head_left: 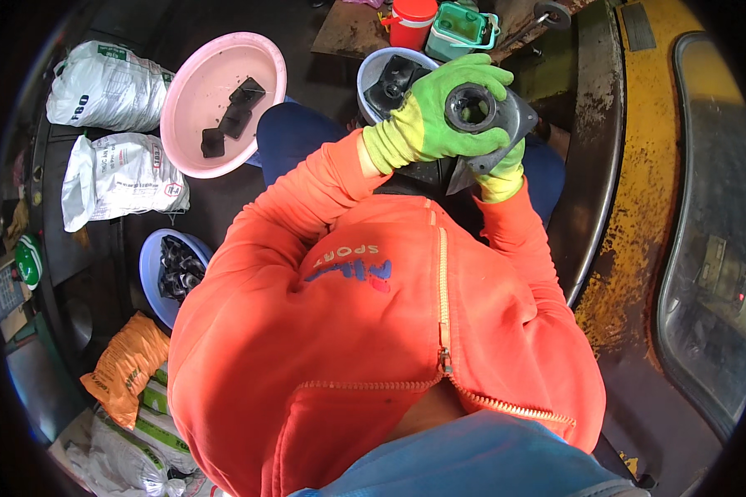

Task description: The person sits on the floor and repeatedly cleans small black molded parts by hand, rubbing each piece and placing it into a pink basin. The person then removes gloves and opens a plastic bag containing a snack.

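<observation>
A black moulded part (518, 120) with a round, open collar and a flat, squarish flange is held up in front of me, right of centre. My left hand (443, 112), in a green and yellow glove, wraps round the collar from the left with its fingers curled. Under the near edge of the flange, my right hand (506, 166) in a matching glove closes on the part; its fingers are mostly hidden. A grey pointed piece (460, 177) shows just below the part, its kind unclear.
Several black pieces lie in a pink basin (182, 124) at left. More dark parts fill a bluish basin (371, 66) ahead and a blue basin (151, 277) at left. White sacks (108, 87) stand far left. A red jug (412, 23) and green-white cooler (448, 48) stand beyond; worn yellow machinery (638, 190) borders the right.
</observation>
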### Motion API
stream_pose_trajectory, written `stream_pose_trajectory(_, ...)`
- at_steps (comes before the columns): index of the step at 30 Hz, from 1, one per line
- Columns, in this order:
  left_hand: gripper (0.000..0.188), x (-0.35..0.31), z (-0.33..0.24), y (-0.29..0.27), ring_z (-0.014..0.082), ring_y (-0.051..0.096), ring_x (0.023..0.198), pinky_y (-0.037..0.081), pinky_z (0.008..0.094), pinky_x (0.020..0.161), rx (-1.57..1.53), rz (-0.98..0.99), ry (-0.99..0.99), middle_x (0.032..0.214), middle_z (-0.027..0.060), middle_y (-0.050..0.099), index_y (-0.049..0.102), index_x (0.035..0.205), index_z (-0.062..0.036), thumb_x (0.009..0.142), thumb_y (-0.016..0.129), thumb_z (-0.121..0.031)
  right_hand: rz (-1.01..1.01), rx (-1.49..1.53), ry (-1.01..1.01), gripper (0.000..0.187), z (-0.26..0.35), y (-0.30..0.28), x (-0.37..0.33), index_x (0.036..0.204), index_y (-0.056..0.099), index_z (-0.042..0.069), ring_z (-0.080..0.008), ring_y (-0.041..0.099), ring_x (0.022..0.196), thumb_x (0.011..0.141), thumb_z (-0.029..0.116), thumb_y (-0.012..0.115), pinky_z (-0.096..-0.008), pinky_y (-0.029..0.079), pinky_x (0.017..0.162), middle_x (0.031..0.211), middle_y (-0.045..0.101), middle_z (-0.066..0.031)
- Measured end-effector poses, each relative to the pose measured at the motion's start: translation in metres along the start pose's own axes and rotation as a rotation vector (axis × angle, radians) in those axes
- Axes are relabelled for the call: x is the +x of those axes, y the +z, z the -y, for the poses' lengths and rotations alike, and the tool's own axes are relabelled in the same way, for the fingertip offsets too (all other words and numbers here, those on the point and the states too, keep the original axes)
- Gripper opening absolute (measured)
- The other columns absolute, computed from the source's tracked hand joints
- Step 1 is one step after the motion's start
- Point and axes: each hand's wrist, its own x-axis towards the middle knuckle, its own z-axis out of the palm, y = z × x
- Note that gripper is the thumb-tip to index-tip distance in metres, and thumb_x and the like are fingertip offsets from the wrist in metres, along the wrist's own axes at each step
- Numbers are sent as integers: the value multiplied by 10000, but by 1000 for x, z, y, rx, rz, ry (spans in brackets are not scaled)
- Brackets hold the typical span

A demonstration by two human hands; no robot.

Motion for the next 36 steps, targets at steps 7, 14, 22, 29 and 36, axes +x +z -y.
stream_pose_trajectory(7,473,10,-9,-15,348,488,1281,408,466,1042,-82,214,83,1254,105,617,626,1086,-68,657,817,-127,269,-800,-62,668,47,2,-1,1232,583,78,-214,576,1122,638,186,869,-340,488,930,1174,628,-67)
stream_pose_trajectory(14,476,18,-4,-25,367,490,1271,408,474,1035,-397,630,118,1205,121,647,636,1055,-71,641,830,-202,481,-681,180,655,31,-22,-11,1321,526,106,-209,534,1195,744,205,818,-349,451,1007,1303,552,-68)
stream_pose_trajectory(22,659,54,-3,-46,318,382,1367,311,438,1088,-275,821,69,1435,138,476,614,1220,-68,619,778,-283,307,-1000,-346,636,21,11,11,1320,466,45,-199,533,1163,804,273,759,-356,463,951,1291,529,-83)
stream_pose_trajectory(29,551,21,-15,-14,274,521,1242,408,379,1032,-85,114,-96,1348,144,545,586,1122,-54,634,837,-105,-48,-404,-21,644,14,13,13,1393,376,53,-197,489,1240,860,225,694,-346,422,1024,1352,474,-91)
stream_pose_trajectory(36,383,14,-8,-15,281,634,1057,478,375,937,-105,113,193,1075,86,688,624,950,-83,632,826,-155,183,-807,-176,503,21,4,-2,1301,508,64,-231,586,1138,855,241,658,-351,492,935,1243,584,-80)
